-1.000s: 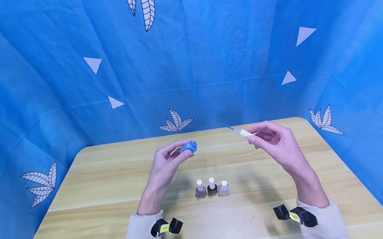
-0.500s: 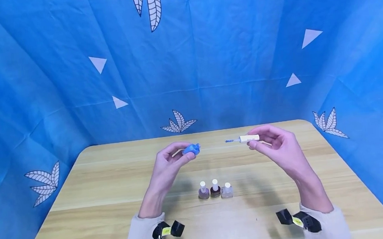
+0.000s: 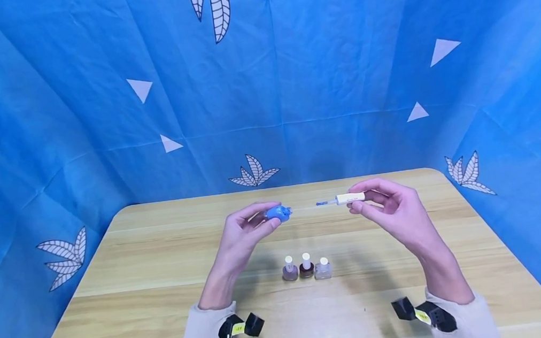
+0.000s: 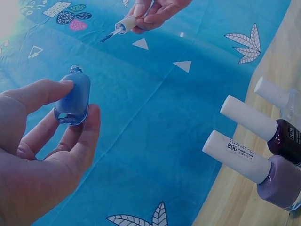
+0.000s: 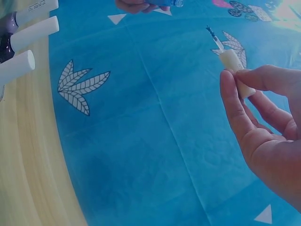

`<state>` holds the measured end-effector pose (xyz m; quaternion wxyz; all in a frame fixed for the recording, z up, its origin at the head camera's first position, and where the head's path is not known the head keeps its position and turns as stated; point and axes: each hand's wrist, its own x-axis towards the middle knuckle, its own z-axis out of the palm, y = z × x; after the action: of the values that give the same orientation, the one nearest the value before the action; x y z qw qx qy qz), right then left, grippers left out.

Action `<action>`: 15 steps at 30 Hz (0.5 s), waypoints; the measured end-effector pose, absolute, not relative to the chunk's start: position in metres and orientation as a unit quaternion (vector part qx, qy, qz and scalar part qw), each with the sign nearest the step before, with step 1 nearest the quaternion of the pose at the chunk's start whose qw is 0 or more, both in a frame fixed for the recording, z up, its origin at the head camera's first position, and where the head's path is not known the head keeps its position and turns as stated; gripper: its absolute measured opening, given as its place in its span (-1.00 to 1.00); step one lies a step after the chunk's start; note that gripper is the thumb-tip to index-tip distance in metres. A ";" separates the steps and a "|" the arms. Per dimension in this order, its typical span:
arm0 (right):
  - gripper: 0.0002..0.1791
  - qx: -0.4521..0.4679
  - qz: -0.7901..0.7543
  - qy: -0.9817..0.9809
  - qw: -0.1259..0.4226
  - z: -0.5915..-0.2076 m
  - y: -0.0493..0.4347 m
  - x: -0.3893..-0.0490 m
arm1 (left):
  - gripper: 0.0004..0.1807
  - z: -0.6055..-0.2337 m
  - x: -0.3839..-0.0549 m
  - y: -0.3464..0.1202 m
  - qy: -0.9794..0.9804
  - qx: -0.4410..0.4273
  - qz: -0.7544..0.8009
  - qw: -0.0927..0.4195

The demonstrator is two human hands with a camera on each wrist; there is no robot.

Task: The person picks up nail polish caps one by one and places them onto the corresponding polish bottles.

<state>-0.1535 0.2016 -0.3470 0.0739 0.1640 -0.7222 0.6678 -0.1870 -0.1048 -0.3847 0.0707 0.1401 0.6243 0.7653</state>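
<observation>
My left hand [image 3: 239,233] holds an uncapped blue nail polish bottle [image 4: 77,96] between thumb and fingers, above the table. In the head view the bottle lies tilted on its side, its neck facing right. My right hand [image 3: 392,209] pinches the white nail polish cap [image 3: 350,198] with its brush [image 3: 324,203] pointing left at the bottle. Blue polish coats the bristles. A gap separates brush tip and bottle neck. In the right wrist view, thumb and forefinger grip the cap [image 5: 231,63] near its closed end.
Three capped polish bottles stand in a row on the wooden table [image 3: 139,266]: a mauve one [image 3: 290,272], a dark one [image 3: 306,269] and a clear one [image 3: 323,270]. A blue patterned cloth [image 3: 320,78] hangs behind the table and at its sides.
The brush has swung from slanting up-left to nearly level, facing the bottle. My left hand has moved slightly right with the bottle, narrowing the gap. The head view has shifted a little.
</observation>
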 end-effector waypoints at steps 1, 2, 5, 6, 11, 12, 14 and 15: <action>-0.70 0.163 0.665 -0.725 0.074 -0.347 0.201 -0.153 | -0.63 -0.385 -0.187 -0.105 0.626 0.141 0.764 0.071; -0.70 0.162 0.663 -0.727 0.074 -0.347 0.201 -0.153 | -0.62 -0.385 -0.187 -0.105 0.626 0.142 0.763 0.070; -0.69 0.158 0.653 -0.737 0.073 -0.348 0.199 -0.152 | -0.63 -0.387 -0.187 -0.105 0.627 0.143 0.763 0.066; -0.69 0.158 0.650 -0.740 0.073 -0.348 0.199 -0.152 | -0.64 -0.387 -0.187 -0.106 0.627 0.143 0.764 0.064; -0.70 0.171 0.640 -0.745 0.079 -0.349 0.195 -0.150 | -0.66 -0.386 -0.185 -0.105 0.625 0.152 0.764 0.058; -0.71 0.175 0.637 -0.746 0.082 -0.349 0.194 -0.150 | -0.66 -0.386 -0.184 -0.105 0.625 0.155 0.763 0.059; -0.72 0.179 0.629 -0.751 0.087 -0.349 0.192 -0.149 | -0.66 -0.385 -0.183 -0.104 0.626 0.162 0.761 0.062; -0.72 0.181 0.627 -0.753 0.089 -0.349 0.192 -0.149 | -0.66 -0.384 -0.183 -0.104 0.626 0.164 0.759 0.062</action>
<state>-0.1489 0.1916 -0.3485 0.0887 0.1808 -0.7527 0.6268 -0.1829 -0.1038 -0.3843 0.0623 0.1639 0.6264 0.7595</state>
